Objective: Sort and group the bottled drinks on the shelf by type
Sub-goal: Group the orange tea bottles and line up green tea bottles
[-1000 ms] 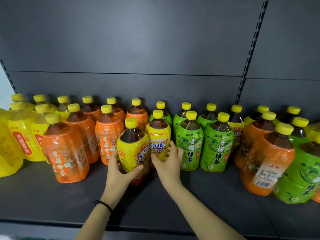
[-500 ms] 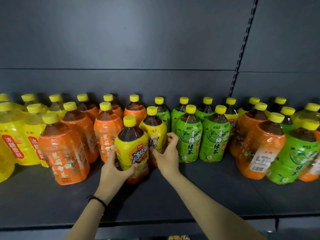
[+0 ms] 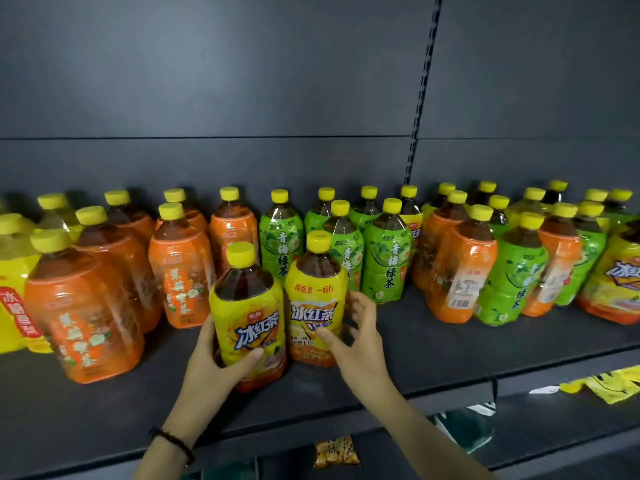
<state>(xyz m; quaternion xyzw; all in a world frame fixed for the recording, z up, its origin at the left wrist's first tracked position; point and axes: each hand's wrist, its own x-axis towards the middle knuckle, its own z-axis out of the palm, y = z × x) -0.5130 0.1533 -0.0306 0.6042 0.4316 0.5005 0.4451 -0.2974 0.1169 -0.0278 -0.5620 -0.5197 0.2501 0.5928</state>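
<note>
Two yellow-labelled iced tea bottles stand side by side at the front of the dark shelf [image 3: 433,344]. My left hand [image 3: 214,362] grips the nearer yellow bottle [image 3: 247,317] low on its left side, thumb across the label. My right hand [image 3: 356,337] holds the second yellow bottle [image 3: 317,306] from the right, thumb on the label and fingers behind. Behind them stand orange-labelled bottles [image 3: 180,268] to the left and green-labelled bottles [image 3: 384,258] to the right.
Pale yellow bottles [image 3: 14,282] fill the far left. Mixed orange [image 3: 457,268], green [image 3: 512,271] and yellow [image 3: 616,282] bottles crowd the right end. Bare shelf lies in front of the green group. Snack packets [image 3: 336,452] and yellow packaging [image 3: 609,382] lie on the lower shelf.
The second yellow bottle has come forward out of the row and now stands beside the first. My right hand shifted with it to its right side. The camera view dropped slightly.
</note>
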